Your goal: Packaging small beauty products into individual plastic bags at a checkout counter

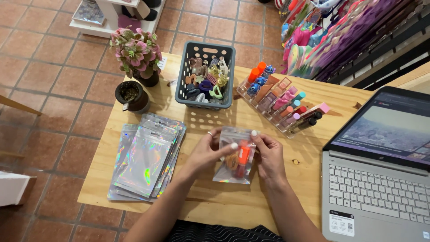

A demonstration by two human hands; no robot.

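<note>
Small holographic zip pouch held just above the wooden tabletop, between both hands. Left hand pinching the pouch's left edge, right hand pinching the top right corner; both grips closed on it. Inside, an orange tube and a tan hair clip. Probably light, thin and slippery, crinkling easily; best held by the sealed edges. Nearby: stack of empty pouches, grey basket of clips, open laptop.

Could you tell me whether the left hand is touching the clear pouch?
Touching: the head view shows the left hand with its fingers on the clear pouch at its top edge.
</note>
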